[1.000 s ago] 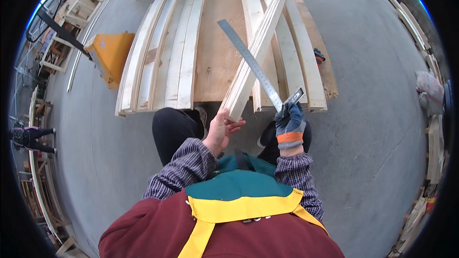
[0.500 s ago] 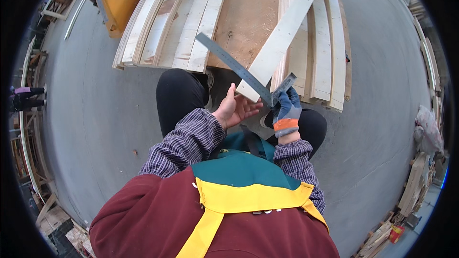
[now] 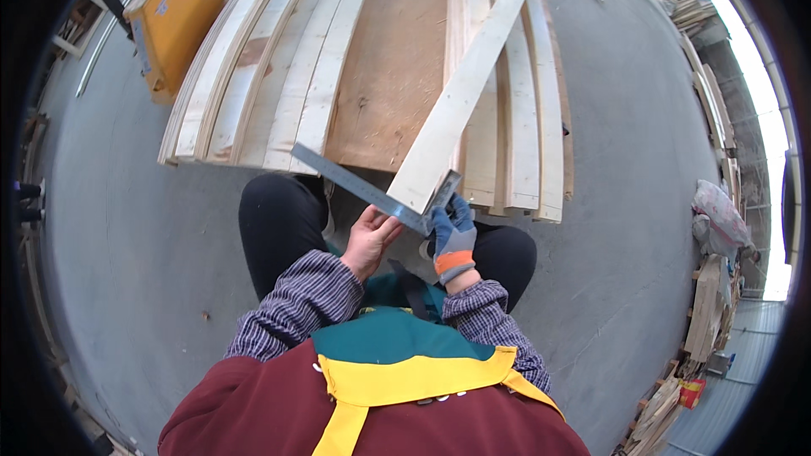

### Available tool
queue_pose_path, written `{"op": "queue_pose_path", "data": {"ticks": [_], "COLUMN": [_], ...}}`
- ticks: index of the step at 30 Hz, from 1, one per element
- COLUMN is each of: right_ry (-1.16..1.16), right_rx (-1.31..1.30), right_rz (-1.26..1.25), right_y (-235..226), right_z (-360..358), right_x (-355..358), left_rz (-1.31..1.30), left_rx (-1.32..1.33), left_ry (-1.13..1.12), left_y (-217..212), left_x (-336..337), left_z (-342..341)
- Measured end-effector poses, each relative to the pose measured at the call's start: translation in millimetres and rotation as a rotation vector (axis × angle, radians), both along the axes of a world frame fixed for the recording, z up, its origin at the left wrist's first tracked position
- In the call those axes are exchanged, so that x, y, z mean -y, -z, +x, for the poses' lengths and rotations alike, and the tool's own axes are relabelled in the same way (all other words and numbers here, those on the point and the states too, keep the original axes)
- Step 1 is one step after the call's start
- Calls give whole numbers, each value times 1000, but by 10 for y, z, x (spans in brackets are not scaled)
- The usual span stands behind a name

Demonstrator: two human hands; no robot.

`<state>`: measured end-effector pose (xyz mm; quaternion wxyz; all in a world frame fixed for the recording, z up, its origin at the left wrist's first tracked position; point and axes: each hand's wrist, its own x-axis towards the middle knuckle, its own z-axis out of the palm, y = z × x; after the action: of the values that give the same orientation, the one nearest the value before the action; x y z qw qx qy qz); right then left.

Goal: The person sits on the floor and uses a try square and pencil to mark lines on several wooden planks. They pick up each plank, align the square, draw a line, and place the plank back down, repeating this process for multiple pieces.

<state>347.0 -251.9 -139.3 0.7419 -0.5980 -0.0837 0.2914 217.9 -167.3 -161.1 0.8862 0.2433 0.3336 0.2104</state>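
Observation:
A pale wooden board [image 3: 463, 89] lies aslant over the right-hand stack, its near end pointing toward me. A metal try square [image 3: 345, 183] sits at that near end, with the long blade crossing it and reaching out to the left. My bare left hand [image 3: 368, 241] pinches the blade just below the board's end, the fingertips on its edge. My right hand [image 3: 454, 236], in a blue-grey glove with an orange cuff, grips the square by its short arm, right of the board's corner. The undersides of the board end and blade are hidden.
Long boards [image 3: 291, 76] are stacked on the left of a brown wooden panel [image 3: 384, 59], with more boards [image 3: 517, 127] on its right. A yellow machine part [image 3: 173, 38] stands far left. Timber piles and a pale plastic bag [image 3: 718, 215] line the right side.
My left hand has gone from open fingers under the board's end to a pinch on the blade. The square now lies against the board's end. The whole view has shifted.

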Motion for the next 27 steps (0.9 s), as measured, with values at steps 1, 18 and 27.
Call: {"op": "queue_pose_path", "data": {"ticks": [1,18,27], "right_ry": [-12,-113,-126], "right_rx": [10,-136,-179], "right_rz": [-11,-149,-116], "right_y": [-30,-303,-233], "right_z": [3,-160,-154], "right_x": [-8,-82,-122], "left_rz": [29,71,102], "left_rx": [0,-35,-15], "left_ry": [0,-107,-78], "left_y": [-8,61,101], "left_x": [1,-69,-87], "left_z": [6,-10,-28]}}
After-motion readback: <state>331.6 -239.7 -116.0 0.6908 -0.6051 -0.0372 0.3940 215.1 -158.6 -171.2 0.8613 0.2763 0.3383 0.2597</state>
